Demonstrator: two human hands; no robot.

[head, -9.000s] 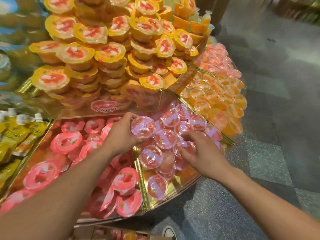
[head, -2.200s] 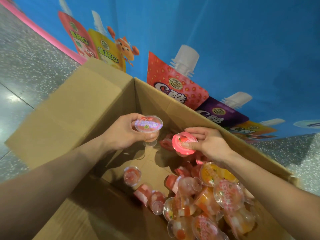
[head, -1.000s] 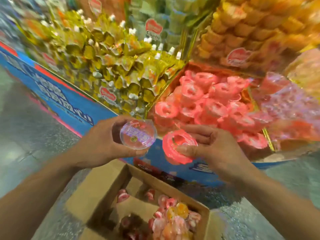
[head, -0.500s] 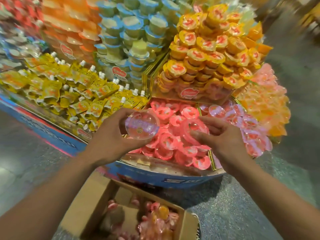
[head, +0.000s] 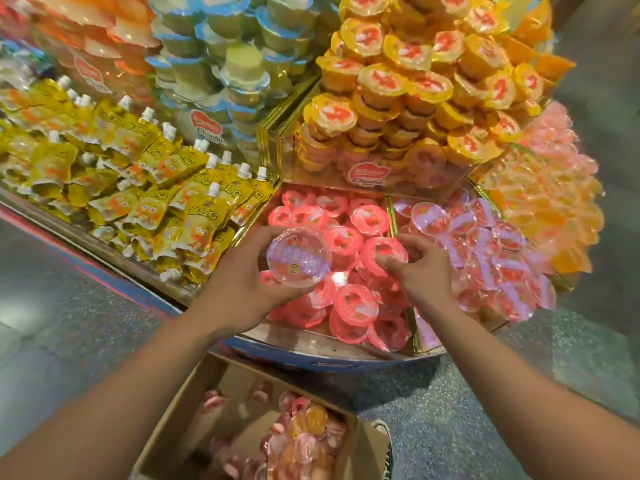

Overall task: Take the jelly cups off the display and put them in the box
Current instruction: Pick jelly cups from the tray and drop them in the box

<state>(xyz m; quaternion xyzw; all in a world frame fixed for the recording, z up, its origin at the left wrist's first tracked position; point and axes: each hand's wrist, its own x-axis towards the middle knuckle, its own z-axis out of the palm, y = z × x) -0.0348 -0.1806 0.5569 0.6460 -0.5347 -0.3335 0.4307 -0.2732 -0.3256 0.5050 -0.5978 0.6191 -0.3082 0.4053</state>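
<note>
Now left hand [head: 239, 289] grips clear cup [head: 299, 256]; right hand [head: 420, 271] pinches pink cup [head: 382, 249] near tray divider [head: 390, 211].

I see clear cup [head: 299, 259], lilac print on lid; tray cups [head: 355, 304] pink; pouches [head: 199, 220] yellow, white caps; stacked cups [head: 381, 81] orange, yellow lids with red mark; box [head: 187, 420] brown; floor [head: 450, 410] grey, speckled.

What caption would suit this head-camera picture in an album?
Left hand holds a clear-lidded jelly cup, right hand pinches a pink-lidded jelly cup over the display, cardboard box below.
</note>
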